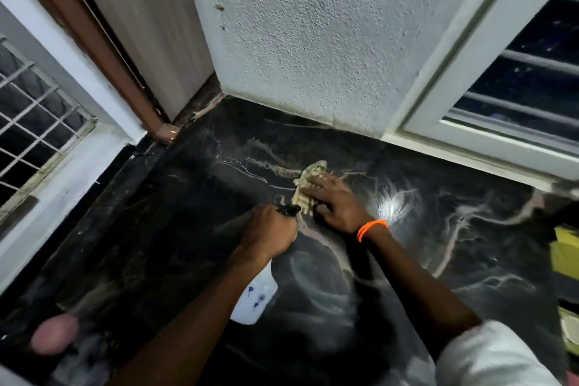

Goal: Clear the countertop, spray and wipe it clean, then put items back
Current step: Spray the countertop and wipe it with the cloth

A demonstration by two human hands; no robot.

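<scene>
While our left hand (271,233) grips the spray bottle (257,294) and our right hand (335,200) presses the cloth (305,186) flat-fingered on the black marble countertop (438,244), we judge wiping underway, needing another stroke next.

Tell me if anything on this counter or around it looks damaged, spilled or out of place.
Only small things. The brown door frame is chipped pale at its foot where it meets the countertop. The textured wall is stained dark along its base. No spill shows; the pale streaks look like the stone's own veining.
</scene>
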